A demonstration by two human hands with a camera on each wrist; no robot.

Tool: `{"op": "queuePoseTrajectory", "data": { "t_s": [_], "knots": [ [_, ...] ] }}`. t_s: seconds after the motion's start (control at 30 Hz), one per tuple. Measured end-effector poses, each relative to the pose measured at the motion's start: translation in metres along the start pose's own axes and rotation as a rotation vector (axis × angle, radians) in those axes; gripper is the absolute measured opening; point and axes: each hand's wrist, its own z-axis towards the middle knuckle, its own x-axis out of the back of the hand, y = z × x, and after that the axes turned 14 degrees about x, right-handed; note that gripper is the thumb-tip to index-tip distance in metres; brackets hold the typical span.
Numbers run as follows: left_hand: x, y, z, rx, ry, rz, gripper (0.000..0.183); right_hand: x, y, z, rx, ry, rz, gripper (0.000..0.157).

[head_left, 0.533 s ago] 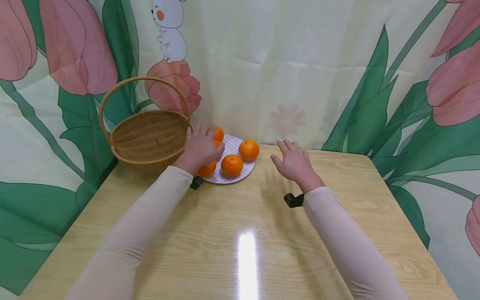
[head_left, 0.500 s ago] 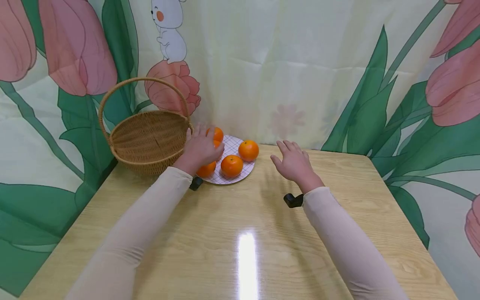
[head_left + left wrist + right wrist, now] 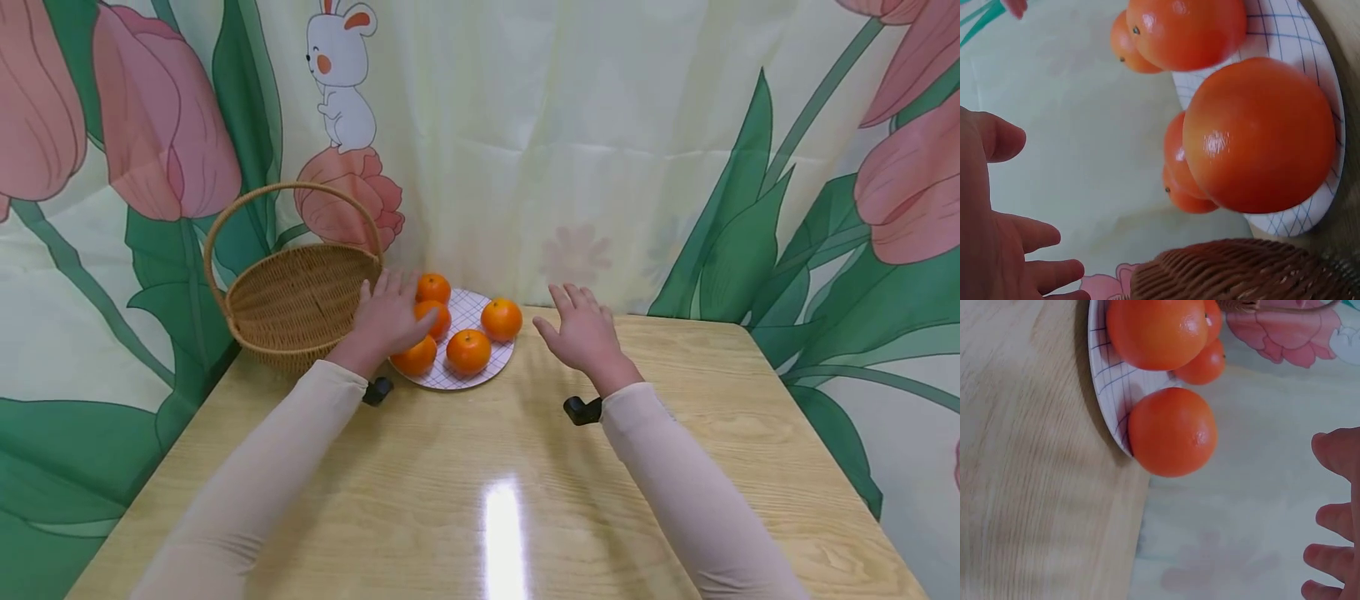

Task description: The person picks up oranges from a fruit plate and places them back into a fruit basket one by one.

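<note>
Now, oranges in the head view: I count five oranges (image 3: 468, 352) on the plate (image 3: 467, 310), towards the far side of the counter (image 3: 450, 467), just right of the basket (image 3: 303, 292).
Left hand: the left hand (image 3: 388, 318) hangs where basket and plate meet, fingers (image 3: 394, 287) spread, gripping nothing; whether it brushes the basket, I cannot tell from here.
Right hand: the right hand (image 3: 581, 332) is right of the plate, its fingers slightly apart and holding nothing.
Basket weave: it looks light and springy to me; I'd lift it by the handle (image 3: 303, 185).
Orange skin in the left wrist view: glossy, so I'd expect a slightly slippery, firm rind, modest weight and a readiness to roll if nudged.
Best hold: I'd wrap the closest orange (image 3: 1260, 134) at its widest part, thumb opposite, squeezing only moderately to avoid bruising.
Left thumb: apart from the other fingers, with a gap to the fruit.
Rim orange in the right wrist view: the rim orange (image 3: 1172, 431) sits at the plate's right edge; I'd cup its outer side so it can't roll off.
Right fingers: loosely parted, not touching the fruit.
</note>
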Motion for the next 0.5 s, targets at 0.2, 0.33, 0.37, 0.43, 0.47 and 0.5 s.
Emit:
{"op": "queuePoseTrajectory", "data": {
  "t_s": [0.2, 0.33, 0.37, 0.43, 0.47, 0.5],
  "knots": [
    [0.003, -0.011, -0.004, 0.015, 0.016, 0.015, 0.080, -0.003, -0.005, 0.005, 0.015, 0.002, -0.008, 0.072],
    [0.006, -0.017, -0.005, 0.020, 0.025, 0.022, 0.082, -0.004, -0.007, 0.007, 0.019, 0.006, 0.002, 0.072],
    [0.006, -0.019, -0.006, 0.020, 0.025, 0.021, 0.081, -0.005, -0.008, 0.008, 0.021, 0.007, 0.002, 0.072],
    [0.007, -0.022, -0.006, 0.028, 0.034, 0.020, 0.081, -0.006, -0.009, 0.009, 0.024, 0.013, 0.004, 0.071],
    [0.008, -0.024, -0.006, 0.032, 0.039, 0.018, 0.080, -0.006, -0.010, 0.010, 0.026, 0.018, 0.005, 0.071],
    [0.008, -0.027, -0.007, 0.037, 0.043, 0.018, 0.080, -0.007, -0.011, 0.011, 0.029, 0.023, 0.006, 0.071]
  ]
}}
